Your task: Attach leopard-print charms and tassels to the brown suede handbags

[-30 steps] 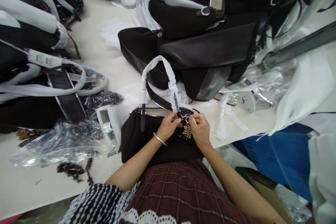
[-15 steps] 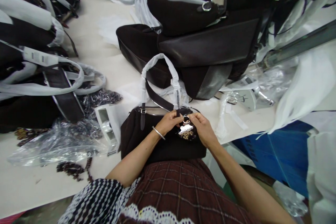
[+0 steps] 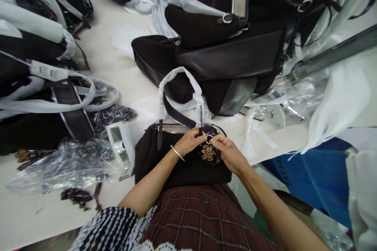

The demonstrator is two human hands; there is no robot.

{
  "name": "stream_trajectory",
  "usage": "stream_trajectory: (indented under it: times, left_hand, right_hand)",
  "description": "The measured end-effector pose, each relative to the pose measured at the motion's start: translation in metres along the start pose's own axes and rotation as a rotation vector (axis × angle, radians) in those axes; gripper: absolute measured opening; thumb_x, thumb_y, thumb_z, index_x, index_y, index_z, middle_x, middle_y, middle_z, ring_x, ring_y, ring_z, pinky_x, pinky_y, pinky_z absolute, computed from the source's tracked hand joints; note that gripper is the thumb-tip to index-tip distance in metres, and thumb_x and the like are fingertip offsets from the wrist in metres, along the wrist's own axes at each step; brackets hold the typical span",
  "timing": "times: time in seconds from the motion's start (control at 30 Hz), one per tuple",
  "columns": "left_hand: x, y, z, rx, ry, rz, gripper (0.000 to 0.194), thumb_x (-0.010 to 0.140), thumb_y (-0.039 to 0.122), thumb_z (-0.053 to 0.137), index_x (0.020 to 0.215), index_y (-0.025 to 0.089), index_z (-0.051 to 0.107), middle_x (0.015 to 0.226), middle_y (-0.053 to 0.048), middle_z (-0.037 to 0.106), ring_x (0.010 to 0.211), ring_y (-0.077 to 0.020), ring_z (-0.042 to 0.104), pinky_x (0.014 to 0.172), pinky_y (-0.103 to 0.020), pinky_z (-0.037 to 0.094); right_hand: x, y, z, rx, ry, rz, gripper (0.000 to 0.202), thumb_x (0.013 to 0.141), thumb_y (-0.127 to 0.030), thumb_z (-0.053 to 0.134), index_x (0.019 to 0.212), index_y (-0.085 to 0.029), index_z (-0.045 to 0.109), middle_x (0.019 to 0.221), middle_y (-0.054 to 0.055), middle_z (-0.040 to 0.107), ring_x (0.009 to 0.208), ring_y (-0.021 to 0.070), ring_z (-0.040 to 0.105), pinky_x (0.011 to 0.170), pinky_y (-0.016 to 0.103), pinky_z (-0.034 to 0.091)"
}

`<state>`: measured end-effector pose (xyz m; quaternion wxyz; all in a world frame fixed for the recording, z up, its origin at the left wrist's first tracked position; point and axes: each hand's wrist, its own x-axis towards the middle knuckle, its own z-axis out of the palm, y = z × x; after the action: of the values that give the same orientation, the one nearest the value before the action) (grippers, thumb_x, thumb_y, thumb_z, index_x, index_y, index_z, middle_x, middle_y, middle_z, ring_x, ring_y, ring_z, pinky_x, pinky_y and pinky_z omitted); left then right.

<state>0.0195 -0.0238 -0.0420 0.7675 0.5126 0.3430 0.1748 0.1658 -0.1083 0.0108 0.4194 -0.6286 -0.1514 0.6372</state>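
A dark handbag (image 3: 179, 164) stands upright at the table's front edge, against my apron. Its handle (image 3: 178, 71) is wrapped in white paper and arches up behind my hands. My left hand (image 3: 192, 140), with a silver bangle at the wrist, pinches at the foot of the handle, beside a metal ring (image 3: 209, 137). On the other side, my right hand (image 3: 228, 150) grips the ring between thumb and fingers. A leopard-print charm (image 3: 208, 153) hangs from the ring against the bag's front. The fingertips partly hide how ring and bag meet.
Large dark bags (image 3: 232, 59) are piled behind the handbag, and more bags with wrapped handles (image 3: 32, 86) lie at left. A tape dispenser (image 3: 119, 145) stands close left, next to clear plastic bags (image 3: 67, 162). At right are a white roll (image 3: 275, 114) and a blue box (image 3: 312, 180).
The charm has turned from its shiny side to show its leopard-print face. Both hands stay at the ring, with small finger shifts. The whole view has moved slightly.
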Motion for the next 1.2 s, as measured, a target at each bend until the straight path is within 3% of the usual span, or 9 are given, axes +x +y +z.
stream_trajectory:
  times: [0.13,0.27,0.43,0.67,0.97,1.2]
  left_hand:
    - [-0.002,-0.001,0.000,-0.021,0.026,0.017,0.029,0.078,0.040,0.065,0.075,0.012,0.061,0.079,-0.001,0.055,0.068,-0.0103,0.052,0.063,-0.021,0.045]
    - [-0.008,-0.005,0.000,-0.114,0.070,-0.009,0.032,0.077,0.042,0.067,0.085,0.011,0.065,0.076,-0.001,0.059,0.069,-0.0105,0.054,0.067,-0.023,0.046]
    - [-0.014,-0.011,0.005,-0.109,0.219,-0.060,0.028,0.076,0.039,0.067,0.083,0.012,0.065,0.071,-0.001,0.061,0.068,-0.0139,0.061,0.066,-0.026,0.050]
    - [-0.017,-0.017,0.018,0.093,0.377,0.097,0.022,0.082,0.035,0.062,0.075,0.014,0.064,0.076,-0.002,0.062,0.069,-0.0119,0.056,0.067,-0.023,0.045]
    - [-0.016,-0.020,0.023,0.094,0.408,0.100,0.022,0.082,0.032,0.061,0.069,0.015,0.060,0.075,-0.001,0.060,0.065,-0.0104,0.053,0.063,-0.021,0.042]
    - [-0.012,-0.028,0.029,0.046,0.468,0.105,0.018,0.080,0.030,0.063,0.072,0.014,0.064,0.077,-0.001,0.060,0.070,-0.0112,0.056,0.066,-0.022,0.044]
  right_hand:
    - [0.004,0.008,0.006,0.048,0.131,-0.059,0.036,0.067,-0.047,0.078,0.068,-0.019,0.054,0.060,-0.004,0.058,0.055,0.0112,0.050,0.055,0.024,0.040]
    - [0.008,0.019,0.010,-0.070,0.286,-0.158,0.036,0.070,-0.047,0.075,0.066,-0.020,0.051,0.052,-0.008,0.048,0.047,0.0086,0.039,0.047,0.022,0.031]
    - [0.008,0.029,0.015,-0.210,0.371,-0.230,0.033,0.076,-0.046,0.068,0.067,-0.020,0.050,0.053,-0.008,0.044,0.048,0.0083,0.036,0.046,0.022,0.028]
    - [0.007,0.038,0.019,-0.224,0.494,-0.276,0.033,0.079,-0.048,0.064,0.068,-0.020,0.049,0.057,-0.007,0.046,0.052,0.0096,0.039,0.049,0.022,0.033]
    - [0.011,0.047,0.012,-0.064,0.428,-0.296,0.032,0.078,-0.046,0.067,0.070,-0.021,0.048,0.061,-0.007,0.045,0.054,0.0092,0.039,0.052,0.022,0.034]
    - [0.010,0.051,0.020,-0.122,0.361,-0.254,0.032,0.077,-0.045,0.067,0.068,-0.020,0.049,0.059,-0.007,0.044,0.054,0.0095,0.038,0.051,0.022,0.032]
